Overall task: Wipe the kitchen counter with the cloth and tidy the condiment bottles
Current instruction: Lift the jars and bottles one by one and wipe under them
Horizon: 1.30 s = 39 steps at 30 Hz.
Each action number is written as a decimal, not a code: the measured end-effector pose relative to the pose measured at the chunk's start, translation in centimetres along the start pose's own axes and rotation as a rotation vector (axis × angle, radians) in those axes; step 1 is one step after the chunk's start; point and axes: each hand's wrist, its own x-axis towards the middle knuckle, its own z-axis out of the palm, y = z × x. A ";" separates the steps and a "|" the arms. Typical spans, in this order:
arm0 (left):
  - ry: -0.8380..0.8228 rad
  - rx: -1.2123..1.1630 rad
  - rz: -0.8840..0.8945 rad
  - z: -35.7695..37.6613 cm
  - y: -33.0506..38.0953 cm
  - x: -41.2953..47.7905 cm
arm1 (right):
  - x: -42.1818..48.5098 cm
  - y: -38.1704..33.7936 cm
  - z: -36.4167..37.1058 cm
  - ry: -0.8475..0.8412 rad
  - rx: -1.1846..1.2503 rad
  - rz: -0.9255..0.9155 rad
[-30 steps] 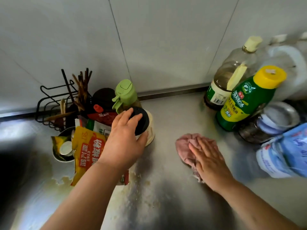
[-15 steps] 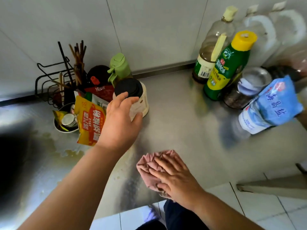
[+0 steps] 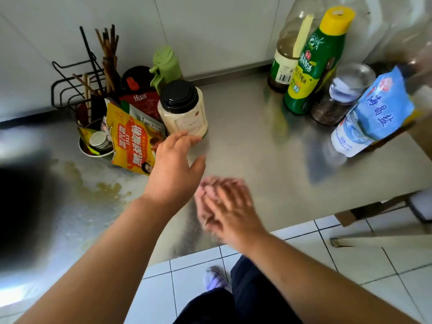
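My right hand [image 3: 228,206] lies flat on the pink cloth [image 3: 203,191] on the steel counter [image 3: 268,160] near its front edge; hand and cloth are blurred by motion. My left hand [image 3: 174,169] hovers open just in front of a cream jar with a black lid [image 3: 183,108], fingers apart, not touching it. Behind the jar stands a green-capped bottle [image 3: 166,64]. At the back right stand a green bottle with a yellow cap [image 3: 315,64] and a clear oil bottle [image 3: 286,52].
A yellow seasoning bag [image 3: 133,143], a red packet [image 3: 142,101], a small metal bowl [image 3: 95,146] and a black chopstick rack [image 3: 81,78] crowd the back left. Yellowish stains [image 3: 102,185] mark the counter's left part. A glass jar [image 3: 343,94] and blue salt bag [image 3: 376,115] sit right.
My left hand has let go of the black-lidded jar and drawn back. My right hand has dragged the cloth from mid-counter toward the front edge and leftward.
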 end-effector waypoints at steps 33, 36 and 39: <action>0.043 -0.102 -0.226 0.8 -0.1 5.3 | -1.3 12.5 -1.4 -0.082 0.053 -0.161; 0.098 -0.144 -0.279 0.6 -0.7 5.8 | 3.1 18.3 -3.0 0.057 0.042 0.211; 0.123 -0.240 -0.314 0.9 -1.3 6.6 | 10.2 18.2 -3.9 0.062 0.098 0.562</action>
